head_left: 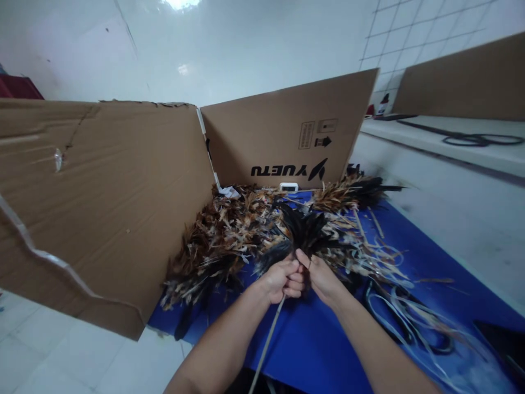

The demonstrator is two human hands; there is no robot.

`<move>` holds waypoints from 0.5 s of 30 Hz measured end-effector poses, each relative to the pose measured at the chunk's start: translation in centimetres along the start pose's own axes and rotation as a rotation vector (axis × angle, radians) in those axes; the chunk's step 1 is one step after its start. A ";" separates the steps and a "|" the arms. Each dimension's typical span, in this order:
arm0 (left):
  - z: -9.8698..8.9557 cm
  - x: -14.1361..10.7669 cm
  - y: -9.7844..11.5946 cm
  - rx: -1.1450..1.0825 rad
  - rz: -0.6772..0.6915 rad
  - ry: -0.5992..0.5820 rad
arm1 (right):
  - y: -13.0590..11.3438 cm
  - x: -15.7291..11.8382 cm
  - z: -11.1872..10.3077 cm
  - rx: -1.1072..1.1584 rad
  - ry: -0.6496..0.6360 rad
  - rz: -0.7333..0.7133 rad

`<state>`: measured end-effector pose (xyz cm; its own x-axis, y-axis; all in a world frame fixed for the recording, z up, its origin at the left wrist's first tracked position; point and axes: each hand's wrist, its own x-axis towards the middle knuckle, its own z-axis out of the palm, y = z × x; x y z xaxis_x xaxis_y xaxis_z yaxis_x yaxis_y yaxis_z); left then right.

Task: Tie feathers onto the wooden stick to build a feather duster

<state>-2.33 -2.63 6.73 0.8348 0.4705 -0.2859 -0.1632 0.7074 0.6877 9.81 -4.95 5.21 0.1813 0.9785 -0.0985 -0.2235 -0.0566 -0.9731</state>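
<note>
At the middle of the view my left hand (286,279) is closed around a thin pale stick (268,336), which slants down toward the bottom edge. A fan of dark feathers (305,224) spreads from the stick's upper end, just beyond my fingers. My right hand (318,273) touches the left one, its thumb and fingers pinched at the base of these feathers. Whatever lies between the right fingertips is partly hidden. Brown and black loose feathers (229,230) lie heaped behind and to the left of my hands.
Cardboard panels (123,180) wall the blue table (324,339) at the left and back. A small white device (289,187) stands by the back panel. Another feather bundle (353,191) lies at the back right. Pale strips (394,306) tangle at right. A white ledge (443,142) carries a black cord.
</note>
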 end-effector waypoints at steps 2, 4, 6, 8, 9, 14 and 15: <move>-0.3 0.1 0.1 0.007 0.035 -0.006 | -0.5 0.0 -0.7 -0.008 0.025 -0.044; -0.6 0.2 0.2 -0.001 0.073 0.000 | -1.2 0.0 -1.9 -0.055 0.066 -0.095; -1.0 0.1 0.5 -0.019 0.107 0.012 | -1.8 -0.2 -3.6 -0.190 0.121 -0.169; -1.2 0.0 0.9 -0.044 0.144 0.021 | -2.2 -0.6 -5.4 -0.409 0.159 -0.263; -1.3 -0.1 1.1 -0.058 0.160 0.028 | -2.4 -0.9 -6.2 -0.521 0.163 -0.303; -1.7 -0.7 2.3 -0.131 0.208 0.067 | -2.1 -2.1 -7.3 -0.934 0.007 -0.388; -1.8 -0.7 2.5 -0.141 0.217 0.071 | -2.0 -2.3 -7.0 -0.995 -0.040 -0.397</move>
<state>-4.28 -0.27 7.50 0.7344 0.6511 -0.1915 -0.4100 0.6505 0.6393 16.56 -8.48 5.88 0.0338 0.9671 0.2521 0.7287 0.1488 -0.6685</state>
